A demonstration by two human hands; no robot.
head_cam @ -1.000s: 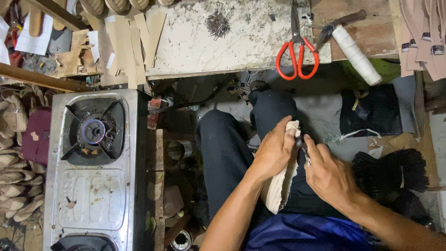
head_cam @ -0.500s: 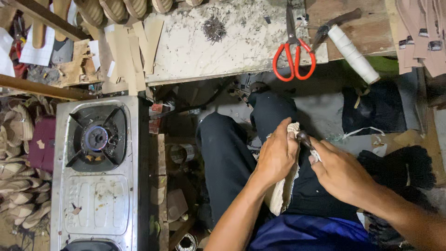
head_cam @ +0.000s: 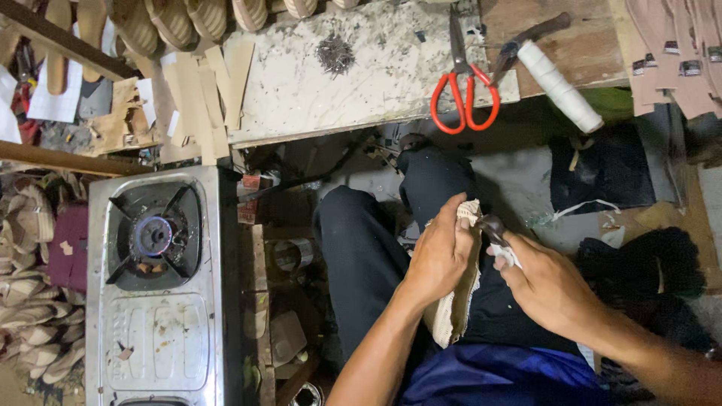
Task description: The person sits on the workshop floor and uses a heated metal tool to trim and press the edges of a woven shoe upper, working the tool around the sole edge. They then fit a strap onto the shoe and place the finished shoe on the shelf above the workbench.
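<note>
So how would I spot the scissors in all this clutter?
Start at the pale, speckled worktop across the top of the view. Follow it right, past the small heap of dark nails, to the front edge. The scissors lie there, blades pointing away, beside a white thread spool; their bright red loop handles are the only red thing on the worktop.

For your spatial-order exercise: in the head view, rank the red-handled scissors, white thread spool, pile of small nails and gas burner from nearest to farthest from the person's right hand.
From the right hand:
1. White thread spool, up on the bench.
2. Red-handled scissors, beside the spool; nearly tied with it.
3. Pile of small nails, upper middle.
4. Gas burner, far left.
</note>
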